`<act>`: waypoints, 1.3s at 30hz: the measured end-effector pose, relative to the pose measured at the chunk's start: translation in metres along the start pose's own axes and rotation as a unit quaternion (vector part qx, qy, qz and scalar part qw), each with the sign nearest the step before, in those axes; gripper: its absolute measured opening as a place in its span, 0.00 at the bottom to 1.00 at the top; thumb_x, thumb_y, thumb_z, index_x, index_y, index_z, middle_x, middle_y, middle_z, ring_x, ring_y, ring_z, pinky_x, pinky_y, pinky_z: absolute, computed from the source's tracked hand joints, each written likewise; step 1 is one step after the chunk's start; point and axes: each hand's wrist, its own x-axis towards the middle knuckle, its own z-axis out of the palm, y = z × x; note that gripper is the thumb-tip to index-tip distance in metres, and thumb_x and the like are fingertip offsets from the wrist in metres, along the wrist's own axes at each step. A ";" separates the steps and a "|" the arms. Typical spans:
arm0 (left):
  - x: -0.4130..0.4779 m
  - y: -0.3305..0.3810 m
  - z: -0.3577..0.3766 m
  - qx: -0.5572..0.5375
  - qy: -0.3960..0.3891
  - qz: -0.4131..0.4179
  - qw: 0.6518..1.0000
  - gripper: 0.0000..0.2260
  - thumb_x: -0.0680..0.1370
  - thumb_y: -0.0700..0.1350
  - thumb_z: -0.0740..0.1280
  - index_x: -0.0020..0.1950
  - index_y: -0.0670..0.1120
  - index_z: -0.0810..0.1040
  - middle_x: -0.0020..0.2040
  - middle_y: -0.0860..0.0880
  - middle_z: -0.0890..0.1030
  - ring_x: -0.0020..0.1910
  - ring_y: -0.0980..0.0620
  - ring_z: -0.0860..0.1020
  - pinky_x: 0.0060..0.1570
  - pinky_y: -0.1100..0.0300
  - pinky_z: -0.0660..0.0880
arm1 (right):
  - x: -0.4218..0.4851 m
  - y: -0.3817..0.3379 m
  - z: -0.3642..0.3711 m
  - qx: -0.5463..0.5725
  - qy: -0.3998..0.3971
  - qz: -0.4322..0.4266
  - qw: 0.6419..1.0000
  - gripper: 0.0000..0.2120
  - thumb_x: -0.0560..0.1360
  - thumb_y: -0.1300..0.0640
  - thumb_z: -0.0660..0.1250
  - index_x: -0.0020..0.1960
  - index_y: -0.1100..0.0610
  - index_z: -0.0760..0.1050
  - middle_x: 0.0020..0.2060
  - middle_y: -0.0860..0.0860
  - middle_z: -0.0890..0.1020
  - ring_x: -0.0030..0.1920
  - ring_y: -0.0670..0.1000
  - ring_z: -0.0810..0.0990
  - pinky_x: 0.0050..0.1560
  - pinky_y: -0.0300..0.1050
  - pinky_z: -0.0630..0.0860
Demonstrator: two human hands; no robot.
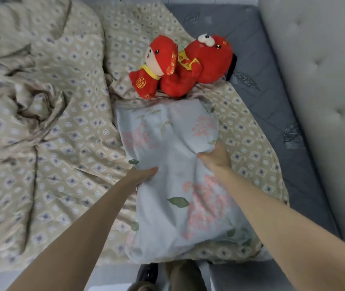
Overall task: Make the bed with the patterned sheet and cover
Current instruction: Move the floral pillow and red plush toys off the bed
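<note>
Patterned sheet (247, 143) lies wrinkled under the floral pillow (173, 206), w/ grey mattress (272, 101) bare to pillow's right. Cover (30, 91) is bunched up left of pillow. L hand (144, 175) grips pillow's left edge; R hand (215, 157) pinches fabric on its right side. Red plush toys (180, 66) sit just beyond pillow.
</note>
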 end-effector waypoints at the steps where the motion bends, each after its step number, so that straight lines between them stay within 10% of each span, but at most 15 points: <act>1: -0.013 -0.001 0.002 0.017 -0.011 -0.015 1.000 0.28 0.67 0.51 0.77 0.63 0.45 0.74 0.57 0.46 0.81 0.53 0.45 0.80 0.52 0.49 0.78 | -0.012 -0.003 -0.009 -0.003 0.014 -0.007 1.000 0.21 0.70 0.57 0.71 0.62 0.53 0.73 0.58 0.54 0.79 0.56 0.58 0.78 0.54 0.46 0.75; 14: -0.149 -0.055 0.046 0.184 -0.174 -0.020 0.967 0.14 0.73 0.45 0.74 0.53 0.42 0.75 0.51 0.44 0.79 0.50 0.45 0.78 0.48 0.49 0.79 | -0.203 0.046 -0.113 -0.092 0.199 -0.059 0.974 0.08 0.71 0.58 0.66 0.50 0.55 0.77 0.52 0.55 0.81 0.54 0.59 0.78 0.48 0.44 0.68; 28: -0.256 -0.186 0.188 0.502 -0.333 -0.017 0.798 0.05 0.74 0.46 0.72 0.46 0.46 0.78 0.39 0.54 0.82 0.39 0.59 0.79 0.36 0.66 0.73 | -0.387 0.245 -0.216 -0.018 0.249 0.061 0.966 0.03 0.65 0.61 0.70 0.35 0.58 0.77 0.34 0.53 0.80 0.42 0.57 0.80 0.40 0.45 0.71; 32: -0.293 -0.243 0.232 0.536 -0.346 -0.018 0.770 0.06 0.74 0.46 0.72 0.44 0.45 0.76 0.44 0.53 0.79 0.39 0.59 0.78 0.40 0.65 0.75 | -0.444 0.312 -0.234 0.024 0.269 0.091 0.959 0.17 0.65 0.62 0.72 0.24 0.44 0.74 0.25 0.43 0.71 0.35 0.48 0.74 0.35 0.42 0.67; 39: -0.346 -0.344 0.286 0.613 -0.351 -0.013 0.708 0.04 0.77 0.47 0.67 0.46 0.47 0.75 0.51 0.52 0.77 0.39 0.57 0.78 0.37 0.66 0.73 | -0.517 0.425 -0.253 0.058 0.249 0.143 0.956 0.15 0.66 0.65 0.73 0.32 0.48 0.73 0.38 0.51 0.79 0.44 0.49 0.77 0.43 0.40 0.68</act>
